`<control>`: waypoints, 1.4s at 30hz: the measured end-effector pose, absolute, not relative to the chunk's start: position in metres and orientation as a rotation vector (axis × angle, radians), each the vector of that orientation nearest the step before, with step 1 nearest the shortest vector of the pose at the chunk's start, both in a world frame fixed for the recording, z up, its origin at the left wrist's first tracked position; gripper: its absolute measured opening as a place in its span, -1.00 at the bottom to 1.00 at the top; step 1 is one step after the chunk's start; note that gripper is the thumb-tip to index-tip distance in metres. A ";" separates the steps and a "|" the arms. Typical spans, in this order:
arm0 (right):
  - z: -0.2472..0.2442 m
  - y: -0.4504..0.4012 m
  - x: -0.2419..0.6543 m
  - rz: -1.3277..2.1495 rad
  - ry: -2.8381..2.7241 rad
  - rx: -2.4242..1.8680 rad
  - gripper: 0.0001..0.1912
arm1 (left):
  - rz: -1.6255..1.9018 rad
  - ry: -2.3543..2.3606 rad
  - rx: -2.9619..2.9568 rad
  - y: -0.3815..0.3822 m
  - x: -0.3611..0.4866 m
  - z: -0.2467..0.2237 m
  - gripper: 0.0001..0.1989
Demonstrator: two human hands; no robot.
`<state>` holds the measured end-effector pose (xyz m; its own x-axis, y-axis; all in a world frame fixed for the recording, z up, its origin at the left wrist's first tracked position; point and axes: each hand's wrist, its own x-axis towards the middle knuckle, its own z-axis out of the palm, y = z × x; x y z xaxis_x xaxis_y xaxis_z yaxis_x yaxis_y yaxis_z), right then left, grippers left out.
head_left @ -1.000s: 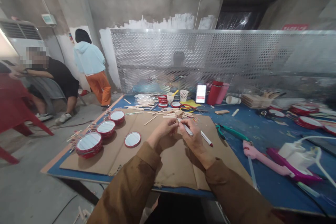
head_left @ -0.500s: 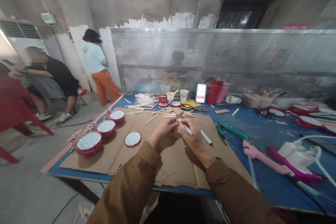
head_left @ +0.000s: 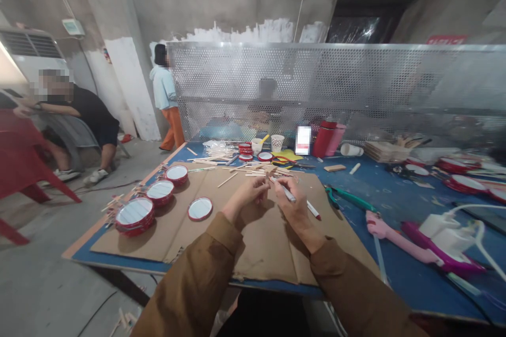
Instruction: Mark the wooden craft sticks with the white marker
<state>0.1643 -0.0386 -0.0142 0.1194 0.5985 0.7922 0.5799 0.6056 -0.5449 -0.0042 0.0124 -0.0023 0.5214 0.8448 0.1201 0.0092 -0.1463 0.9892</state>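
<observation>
My right hand (head_left: 293, 204) is closed around a white marker (head_left: 287, 193), its tip pointing toward my left fingers. My left hand (head_left: 248, 198) pinches a small brown wooden piece (head_left: 268, 176), partly hidden by the fingertips. Both hands are close together above a brown cardboard sheet (head_left: 261, 258). A second white marker with a red end (head_left: 314, 210) lies on the cardboard beside my right hand. Loose wooden sticks (head_left: 261, 169) are heaped just beyond the hands. To the left lies a round red-rimmed disc with a pale face (head_left: 200, 209).
Stacks of red-rimmed discs (head_left: 135, 215) line the cardboard's left side. Green-handled pliers (head_left: 351, 197), a pink-handled tool (head_left: 399, 237) and white plugs (head_left: 443, 226) lie at right. Paper cups (head_left: 277, 142), a phone (head_left: 303, 140) and a red bottle (head_left: 324, 139) stand behind. Two people are at left.
My right hand with the marker has shifted slightly right, a little apart from the left fingers. The standing person in the background has walked to the right.
</observation>
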 end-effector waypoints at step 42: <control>-0.022 -0.036 0.164 0.045 -1.598 -1.002 -0.80 | 0.856 0.710 1.564 0.016 -0.004 -0.009 -0.53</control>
<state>0.1641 -0.0360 -0.0218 0.0587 0.6124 0.7884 0.5669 0.6296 -0.5313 -0.0036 0.0160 -0.0094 0.5494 0.8238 0.1396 -0.0148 -0.1575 0.9874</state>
